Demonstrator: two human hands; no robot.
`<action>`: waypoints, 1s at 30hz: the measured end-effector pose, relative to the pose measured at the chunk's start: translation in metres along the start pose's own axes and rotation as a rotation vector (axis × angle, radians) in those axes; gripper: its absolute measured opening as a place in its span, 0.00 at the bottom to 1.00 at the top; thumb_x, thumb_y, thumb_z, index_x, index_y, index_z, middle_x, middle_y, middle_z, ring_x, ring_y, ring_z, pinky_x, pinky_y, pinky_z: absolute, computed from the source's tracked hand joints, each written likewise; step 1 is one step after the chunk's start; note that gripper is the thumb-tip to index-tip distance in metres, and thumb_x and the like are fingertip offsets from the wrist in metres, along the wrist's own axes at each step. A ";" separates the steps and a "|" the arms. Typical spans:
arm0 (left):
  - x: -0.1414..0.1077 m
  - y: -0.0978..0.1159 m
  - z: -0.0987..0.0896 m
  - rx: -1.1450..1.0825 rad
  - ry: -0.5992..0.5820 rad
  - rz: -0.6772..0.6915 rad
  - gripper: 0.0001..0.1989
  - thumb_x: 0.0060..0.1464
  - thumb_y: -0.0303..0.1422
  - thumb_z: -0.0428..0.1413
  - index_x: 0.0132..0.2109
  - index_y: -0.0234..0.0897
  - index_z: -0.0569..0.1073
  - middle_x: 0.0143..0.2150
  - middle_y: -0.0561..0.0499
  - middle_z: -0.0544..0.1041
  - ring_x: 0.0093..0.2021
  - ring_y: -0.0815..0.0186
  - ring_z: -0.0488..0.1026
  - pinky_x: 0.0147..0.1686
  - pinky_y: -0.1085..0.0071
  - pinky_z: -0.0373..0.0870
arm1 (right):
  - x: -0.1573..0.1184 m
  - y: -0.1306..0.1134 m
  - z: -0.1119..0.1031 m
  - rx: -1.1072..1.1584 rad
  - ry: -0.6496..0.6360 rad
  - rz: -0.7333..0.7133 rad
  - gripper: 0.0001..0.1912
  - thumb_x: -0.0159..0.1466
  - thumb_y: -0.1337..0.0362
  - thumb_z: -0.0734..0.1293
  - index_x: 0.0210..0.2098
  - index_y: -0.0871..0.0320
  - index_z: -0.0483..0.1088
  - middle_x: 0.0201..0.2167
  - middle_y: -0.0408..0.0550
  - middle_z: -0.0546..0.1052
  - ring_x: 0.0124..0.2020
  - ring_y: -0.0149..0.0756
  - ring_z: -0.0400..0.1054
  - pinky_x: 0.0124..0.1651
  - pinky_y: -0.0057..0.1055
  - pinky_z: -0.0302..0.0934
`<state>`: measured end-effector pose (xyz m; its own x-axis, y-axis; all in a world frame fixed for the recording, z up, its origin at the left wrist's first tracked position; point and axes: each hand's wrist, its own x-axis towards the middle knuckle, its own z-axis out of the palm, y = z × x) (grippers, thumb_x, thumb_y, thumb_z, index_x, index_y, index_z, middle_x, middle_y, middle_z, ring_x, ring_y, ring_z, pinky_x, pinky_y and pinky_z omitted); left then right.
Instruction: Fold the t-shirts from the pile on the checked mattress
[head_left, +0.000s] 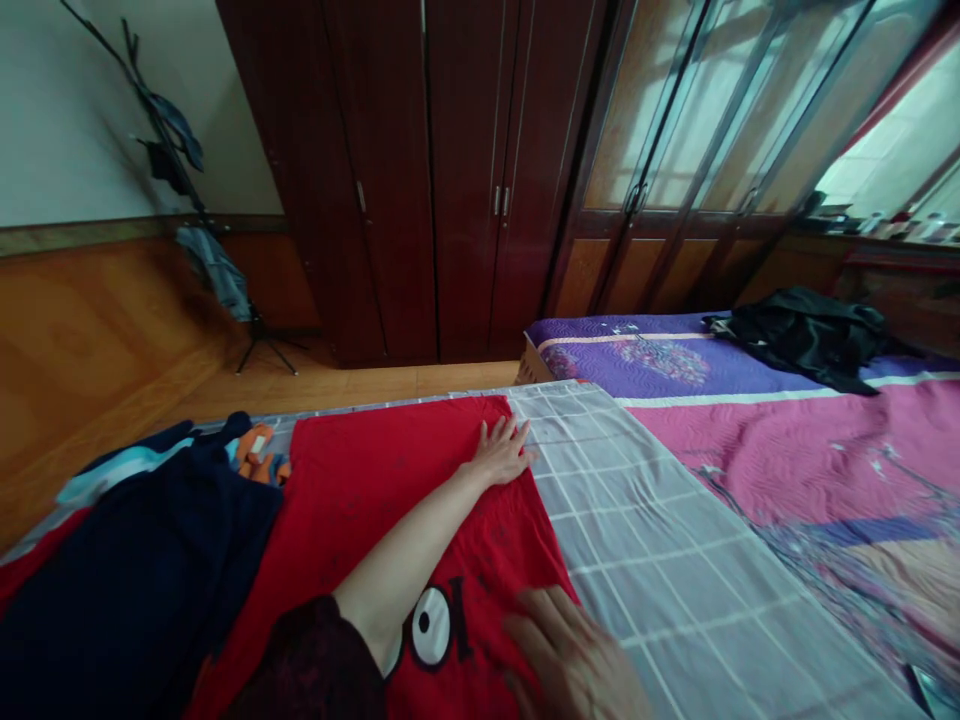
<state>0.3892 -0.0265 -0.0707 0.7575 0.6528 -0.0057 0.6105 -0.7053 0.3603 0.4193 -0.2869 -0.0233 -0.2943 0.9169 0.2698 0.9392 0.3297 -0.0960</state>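
A red shirt with a black and white print lies spread on a grey checked sheet. Flat on the shirt's far right corner rests my left hand, its fingers spread. My right hand is at the bottom, over the shirt's right edge near the print; it is blurred, with its fingers extended and nothing visible in them. Whether it touches the cloth is unclear. My left forearm crosses the shirt and hides part of it.
Dark blue clothes and an orange item lie left of the shirt. To the right, a pink and purple bedspread holds a black garment. Wardrobes and a coat stand stand behind.
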 end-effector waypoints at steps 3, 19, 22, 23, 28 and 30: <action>-0.043 -0.016 -0.010 -0.025 -0.022 0.031 0.36 0.61 0.54 0.38 0.69 0.44 0.40 0.71 0.46 0.35 0.70 0.53 0.34 0.64 0.48 0.39 | 0.030 0.015 0.015 0.050 -0.128 -0.047 0.24 0.61 0.60 0.64 0.55 0.58 0.66 0.57 0.56 0.68 0.56 0.46 0.63 0.55 0.40 0.61; -0.265 -0.192 -0.064 0.281 0.232 -0.603 0.30 0.63 0.43 0.41 0.64 0.25 0.56 0.67 0.34 0.54 0.68 0.53 0.45 0.65 0.57 0.42 | 0.130 0.071 0.100 -0.088 -0.063 0.030 0.33 0.67 0.48 0.54 0.63 0.65 0.57 0.65 0.61 0.56 0.66 0.51 0.45 0.63 0.49 0.46; -0.257 -0.193 -0.060 0.302 0.280 -0.618 0.29 0.64 0.41 0.41 0.65 0.26 0.55 0.68 0.34 0.52 0.69 0.53 0.44 0.65 0.57 0.41 | 0.130 0.093 0.113 -0.113 0.007 0.058 0.34 0.67 0.47 0.52 0.62 0.66 0.58 0.65 0.61 0.56 0.66 0.51 0.46 0.62 0.48 0.48; -0.254 -0.193 -0.059 0.306 0.285 -0.601 0.29 0.63 0.42 0.41 0.66 0.29 0.54 0.69 0.37 0.50 0.69 0.55 0.42 0.65 0.58 0.39 | 0.129 0.096 0.114 -0.119 0.013 0.053 0.34 0.67 0.47 0.52 0.62 0.66 0.58 0.64 0.62 0.56 0.65 0.51 0.46 0.62 0.48 0.48; -0.239 -0.205 -0.070 0.297 0.247 -0.605 0.27 0.64 0.41 0.41 0.65 0.35 0.55 0.68 0.40 0.53 0.68 0.54 0.48 0.63 0.53 0.43 | 0.128 0.092 0.110 -0.148 -0.005 0.025 0.33 0.67 0.48 0.51 0.61 0.67 0.59 0.63 0.62 0.58 0.65 0.52 0.47 0.61 0.47 0.48; -0.238 -0.207 -0.074 0.303 0.244 -0.656 0.27 0.64 0.38 0.39 0.65 0.27 0.55 0.66 0.31 0.55 0.66 0.49 0.51 0.61 0.48 0.46 | 0.128 0.091 0.108 -0.140 0.013 0.020 0.33 0.67 0.48 0.51 0.61 0.66 0.60 0.63 0.62 0.59 0.65 0.52 0.48 0.61 0.47 0.49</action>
<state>0.0649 -0.0154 -0.0749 0.1667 0.9820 0.0884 0.9813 -0.1740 0.0818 0.4476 -0.1151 -0.1012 -0.2735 0.9198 0.2815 0.9607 0.2756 0.0331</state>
